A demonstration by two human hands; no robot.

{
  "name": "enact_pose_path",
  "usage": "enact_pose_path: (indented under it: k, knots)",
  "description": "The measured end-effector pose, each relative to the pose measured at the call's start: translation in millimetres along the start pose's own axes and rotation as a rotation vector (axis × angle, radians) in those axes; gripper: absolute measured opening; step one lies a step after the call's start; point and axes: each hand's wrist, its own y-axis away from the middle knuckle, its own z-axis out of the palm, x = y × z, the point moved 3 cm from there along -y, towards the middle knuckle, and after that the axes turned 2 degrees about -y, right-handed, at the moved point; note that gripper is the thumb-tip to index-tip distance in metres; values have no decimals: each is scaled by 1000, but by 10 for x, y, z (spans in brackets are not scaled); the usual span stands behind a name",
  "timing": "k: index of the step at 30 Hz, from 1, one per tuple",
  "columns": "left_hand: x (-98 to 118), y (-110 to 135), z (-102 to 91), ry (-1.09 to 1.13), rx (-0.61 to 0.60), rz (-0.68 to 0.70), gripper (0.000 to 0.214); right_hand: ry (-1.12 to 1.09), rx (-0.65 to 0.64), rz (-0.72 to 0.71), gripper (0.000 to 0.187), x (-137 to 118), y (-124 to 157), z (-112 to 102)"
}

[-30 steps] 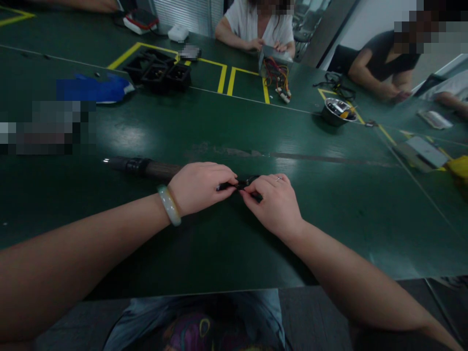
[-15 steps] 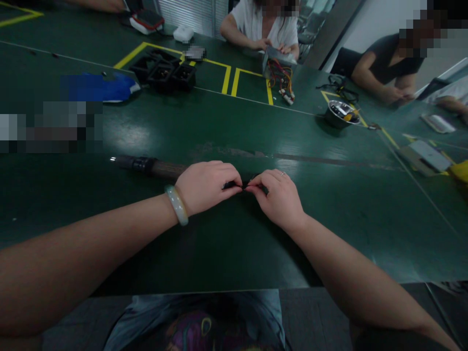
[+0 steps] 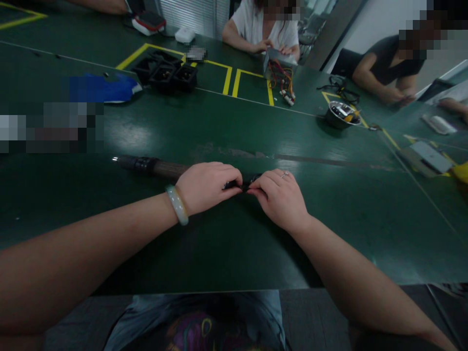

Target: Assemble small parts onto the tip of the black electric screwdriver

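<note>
A second ago more dark material showed between my fingertips and under my right hand (image 3: 283, 200); now both sets of fingertips have closed in, and only a sliver of the small black part (image 3: 231, 185) peeks out, mostly inside the curl of my left hand (image 3: 206, 185). Since half a second ago hardly anything has moved, apart from my right fingertips sitting a touch further from the left ones. I take that to mean this is fine work at one spot, with steadiness counting for more than reach. My left thumb and fingers are closed narrowly on the part; my right thumb and forefinger are pinched on what looks like its other end, though I can't tell how much lies hidden under them. The part is just above the green tabletop (image 3: 219, 258), between my hands, and the black-and-brown rod (image 3: 170, 169) runs out leftward from behind my left hand, its bright tip pointing away from me. As for room, a broad strip of tabletop lies between my hands and the near edge, and my right side is open for a good way. The metal bowl (image 3: 338, 122) is well apart, beyond my right hand; the rod is the one thing close enough to knock, so I'd keep my left wrist shy of it
</note>
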Motion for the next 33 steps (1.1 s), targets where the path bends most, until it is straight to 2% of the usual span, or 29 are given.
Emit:
enact_pose_path:
  k: [4,18,24,29,33]
  knots:
    - [2,-1,-2,-3,-8,0,20,-13,6,11,18,-13,3,-2]
    - [15,-7,-13,-50,11,-40,24,-267,55,146,10,99,-33,86]
    - [28,-4,-26,-66,12,-56,24,-354,132,107,5,133,-50,112]
    - [27,-2,-18,-71,3,-74,25,-485,53,109,5,172,-70,208]
    - [20,-3,-11,-77,-5,-74,25,-470,23,99,7,170,-89,227]
